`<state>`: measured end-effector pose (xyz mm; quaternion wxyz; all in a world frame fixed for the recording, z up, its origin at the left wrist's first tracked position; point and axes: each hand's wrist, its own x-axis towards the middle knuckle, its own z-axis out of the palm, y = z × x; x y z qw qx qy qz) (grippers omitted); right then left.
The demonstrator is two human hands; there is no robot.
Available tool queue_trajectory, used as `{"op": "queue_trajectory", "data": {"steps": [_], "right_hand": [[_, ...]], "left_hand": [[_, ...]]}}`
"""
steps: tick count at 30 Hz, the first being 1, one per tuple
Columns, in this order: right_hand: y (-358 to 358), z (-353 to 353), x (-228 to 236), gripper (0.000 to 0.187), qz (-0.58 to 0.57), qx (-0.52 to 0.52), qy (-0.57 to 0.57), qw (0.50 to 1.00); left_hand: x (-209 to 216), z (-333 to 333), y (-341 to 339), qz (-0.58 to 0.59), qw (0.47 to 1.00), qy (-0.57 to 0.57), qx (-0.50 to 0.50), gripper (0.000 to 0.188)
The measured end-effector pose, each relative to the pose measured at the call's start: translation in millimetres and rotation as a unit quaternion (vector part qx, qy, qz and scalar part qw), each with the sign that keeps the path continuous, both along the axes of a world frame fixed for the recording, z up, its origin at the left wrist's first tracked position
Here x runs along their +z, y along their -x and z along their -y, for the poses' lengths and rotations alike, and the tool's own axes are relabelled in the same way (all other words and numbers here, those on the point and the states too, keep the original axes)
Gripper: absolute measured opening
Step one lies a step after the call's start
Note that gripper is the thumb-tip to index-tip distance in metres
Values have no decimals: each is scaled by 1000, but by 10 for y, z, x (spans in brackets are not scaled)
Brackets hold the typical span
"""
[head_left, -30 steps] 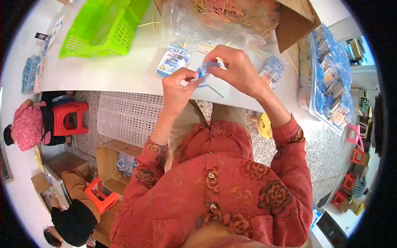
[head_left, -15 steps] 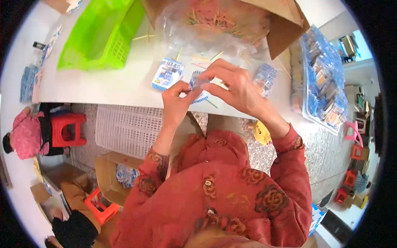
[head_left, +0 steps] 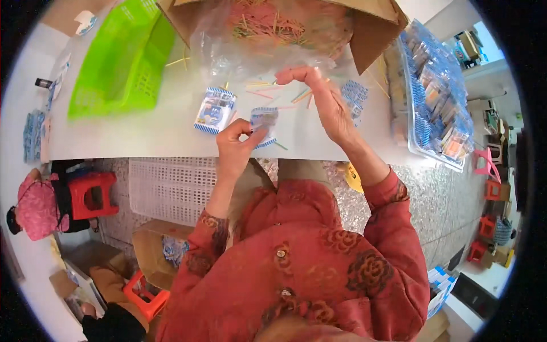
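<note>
Between the thumb and fingers of my left hand [head_left: 238, 137] is a small blue-and-white plastic packet [head_left: 264, 117], upright over the table's near edge. My right hand [head_left: 329, 102] is raised to the right of it, fingers stretched out and bent forward, with nothing visible in them. Under and beside that hand lie several thin coloured sticks [head_left: 302, 96]. A blue-and-white packet [head_left: 215, 110] lies flat to the left of my left hand. Another blue patterned packet [head_left: 354, 98] lies right of my right hand.
A cardboard box [head_left: 376, 35] lined with a clear plastic bag [head_left: 219, 54] holds many coloured sticks at the back. A green basket [head_left: 117, 71] stands at left. On the right, a clear tray [head_left: 428, 153] is heaped with packets. A white crate [head_left: 171, 191] sits below the table edge.
My right hand has let go of the packet and moved up and right, its fingers straightening. The left hand keeps holding the packet. The view has shifted slightly.
</note>
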<state>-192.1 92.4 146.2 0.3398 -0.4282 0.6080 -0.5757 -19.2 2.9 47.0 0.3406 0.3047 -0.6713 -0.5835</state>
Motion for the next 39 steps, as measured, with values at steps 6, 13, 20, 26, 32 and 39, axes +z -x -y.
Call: {"op": "queue_trajectory", "data": {"steps": [6,13,20,26,32,39], "right_hand": [[-144,117,-3,49,-140,43,76,986],[-185,155,-144,41,-216,110,32,970],[-139,177,-137,39,-240,119,42,962],[469,587,-279,34,-164,7,-68,984],[958,1524,-626,23,-357,-33,-6,933],[1526,2637,-1175,52,-509,-89,25,856]], "left_hand": [[25,-34,24,-46,998,-1,-32,13],[101,-36,2,-25,998,48,-26,15],[135,17,-64,-5,995,96,-15,17],[46,111,-160,-22,997,73,8,19],[-45,201,-320,-15,999,29,40,16],[132,224,-320,39,995,-65,58,17]]}}
